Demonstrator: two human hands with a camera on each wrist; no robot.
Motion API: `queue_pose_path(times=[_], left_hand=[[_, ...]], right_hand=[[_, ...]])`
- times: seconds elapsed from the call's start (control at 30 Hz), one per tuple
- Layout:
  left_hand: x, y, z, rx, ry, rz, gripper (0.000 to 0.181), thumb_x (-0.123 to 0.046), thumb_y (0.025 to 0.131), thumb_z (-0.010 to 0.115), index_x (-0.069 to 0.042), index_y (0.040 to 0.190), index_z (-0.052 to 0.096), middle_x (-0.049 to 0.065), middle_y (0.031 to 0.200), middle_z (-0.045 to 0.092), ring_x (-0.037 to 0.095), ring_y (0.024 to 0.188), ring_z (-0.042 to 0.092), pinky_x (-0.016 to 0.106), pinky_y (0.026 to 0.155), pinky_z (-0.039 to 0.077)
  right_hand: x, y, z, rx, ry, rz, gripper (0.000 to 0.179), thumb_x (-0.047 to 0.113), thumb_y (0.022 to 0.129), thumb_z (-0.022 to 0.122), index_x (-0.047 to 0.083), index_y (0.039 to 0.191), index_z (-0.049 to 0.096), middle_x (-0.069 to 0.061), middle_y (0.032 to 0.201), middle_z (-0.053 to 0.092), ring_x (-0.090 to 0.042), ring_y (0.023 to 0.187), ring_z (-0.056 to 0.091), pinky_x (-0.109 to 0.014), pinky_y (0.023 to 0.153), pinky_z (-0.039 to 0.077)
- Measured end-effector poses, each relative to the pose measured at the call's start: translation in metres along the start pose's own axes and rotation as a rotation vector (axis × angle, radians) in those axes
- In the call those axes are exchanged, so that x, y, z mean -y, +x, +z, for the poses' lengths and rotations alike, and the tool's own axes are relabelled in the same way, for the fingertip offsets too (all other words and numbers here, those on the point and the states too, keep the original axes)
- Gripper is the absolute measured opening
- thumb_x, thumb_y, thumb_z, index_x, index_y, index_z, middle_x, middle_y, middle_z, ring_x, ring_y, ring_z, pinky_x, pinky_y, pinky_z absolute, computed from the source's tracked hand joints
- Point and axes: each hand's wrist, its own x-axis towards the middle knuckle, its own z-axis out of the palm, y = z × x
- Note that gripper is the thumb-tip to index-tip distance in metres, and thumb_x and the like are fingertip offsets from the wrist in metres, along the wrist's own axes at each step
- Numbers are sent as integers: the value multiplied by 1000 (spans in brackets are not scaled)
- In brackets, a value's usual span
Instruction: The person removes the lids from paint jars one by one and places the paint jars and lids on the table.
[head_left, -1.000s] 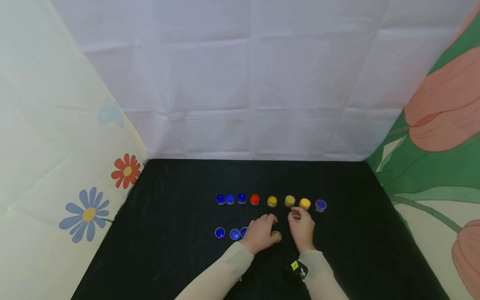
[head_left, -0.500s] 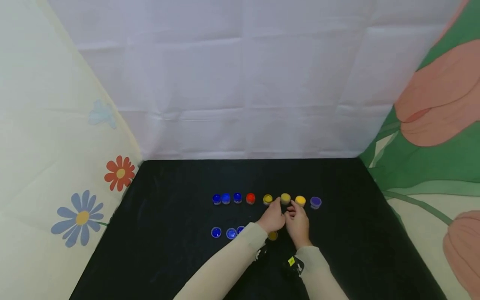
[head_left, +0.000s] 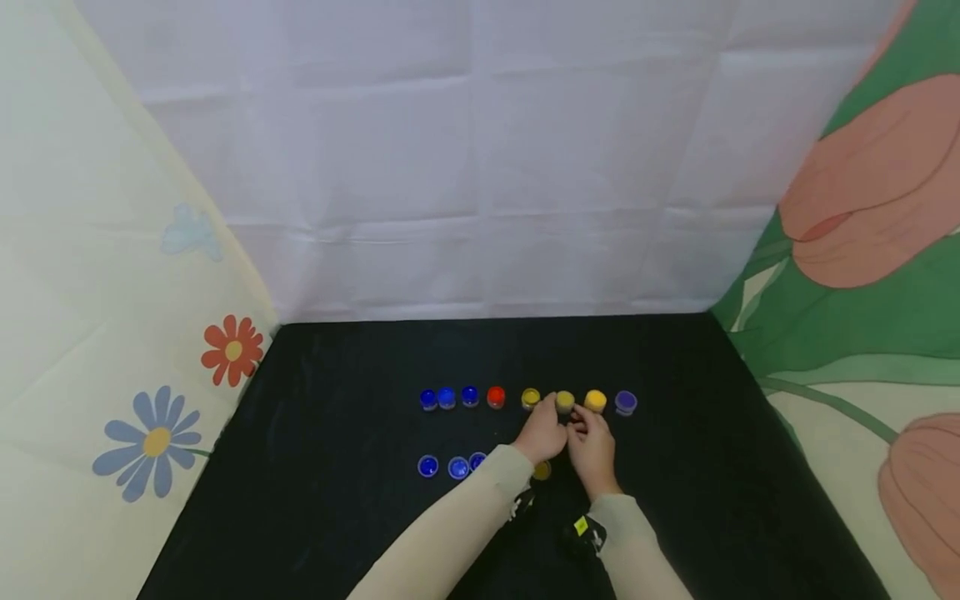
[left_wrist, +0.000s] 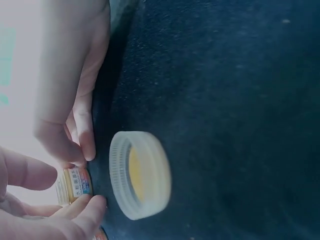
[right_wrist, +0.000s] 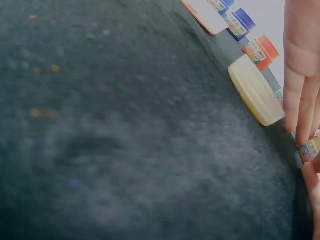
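A small yellow paint jar (head_left: 565, 403) with a printed label stands in the back row. My left hand (head_left: 542, 432) comes to its left side, its fingertips gripping the jar. From the other side, my right hand (head_left: 594, 452) pinches it with bent fingers. In the left wrist view, fingers of both hands meet round the labelled jar (left_wrist: 80, 182). Close to that camera lies a translucent ribbed lid (left_wrist: 155, 175) with yellow inside; in the head view this yellow lid (head_left: 542, 471) is partly under the left wrist.
Left of the held jar stand blue jars, a red jar (head_left: 496, 397) and a yellow jar (head_left: 530, 398). To its right are a yellow-orange jar (head_left: 596, 401) and a purple one (head_left: 626, 403). Nearer lie blue lids (head_left: 427, 466) on the black cloth (head_left: 360, 533).
My left hand has moved from above the near yellow lid forward and right to the yellow jar. My right hand has stayed by that jar. The head view has shifted slightly.
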Motion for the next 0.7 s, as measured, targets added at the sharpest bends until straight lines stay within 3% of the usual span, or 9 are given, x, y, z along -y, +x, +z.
queue_pose_path(times=[0.2,0.33,0.5,0.7], left_hand=[[6,-6,1,0,33,63,54,5,91,51,8,145,44,24,141,53,31,127,54,42,106,46],[11,-10,1,-14,-30,91,46,5,91,52,7,137,50,22,136,56,31,122,56,44,102,47],[21,-13,1,-13,-98,92,37,3,94,53,2,131,52,20,134,58,29,121,57,43,101,48],[23,-12,-5,-17,-83,133,34,2,99,50,3,133,53,21,132,61,32,124,59,41,103,48]], right_hand=[[1,-5,-5,-55,12,4,28,-2,93,62,-8,120,65,-26,112,64,-39,98,68,-49,82,57],[-1,-5,-10,-49,19,3,22,-2,91,65,-6,112,67,-24,107,70,-36,94,70,-37,77,58],[-4,-5,-16,27,41,18,19,-2,90,71,-4,109,67,-22,104,71,-26,89,70,-17,71,52],[-7,-3,-18,127,54,28,34,1,90,75,-5,121,63,-23,117,66,-29,98,66,-15,77,52]])
